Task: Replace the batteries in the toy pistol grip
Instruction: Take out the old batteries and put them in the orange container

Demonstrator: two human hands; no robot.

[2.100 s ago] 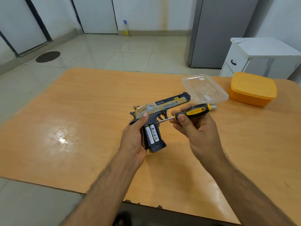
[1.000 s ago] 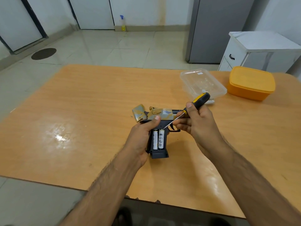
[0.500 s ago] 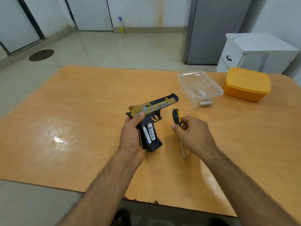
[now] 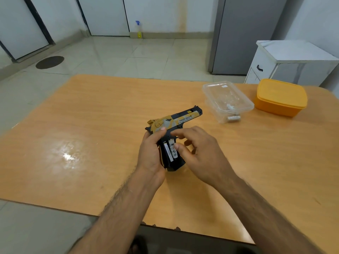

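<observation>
The toy pistol (image 4: 180, 119), gold and black, is held above the wooden table (image 4: 91, 134) with its barrel pointing up and to the right. My left hand (image 4: 149, 154) grips its handle from the left, thumb on the gold slide. The grip's compartment lies uncovered and shows two white batteries (image 4: 172, 151) side by side. My right hand (image 4: 201, 153) hovers right beside the grip with fingers loosely spread. Its thumb tip touches the right battery and its forefinger reaches toward the trigger area. No screwdriver shows in this view.
A clear plastic container (image 4: 227, 99) stands at the back right with small white cylinders (image 4: 233, 117) in it. An orange lidded box (image 4: 280, 97) sits to its right. Behind the table are a white cabinet (image 4: 293, 59) and a grey fridge (image 4: 244, 33).
My right hand has let go of the yellow-handled screwdriver, which is now out of sight, and moved left to the open grip, thumb on a battery. The left hand still holds the pistol.
</observation>
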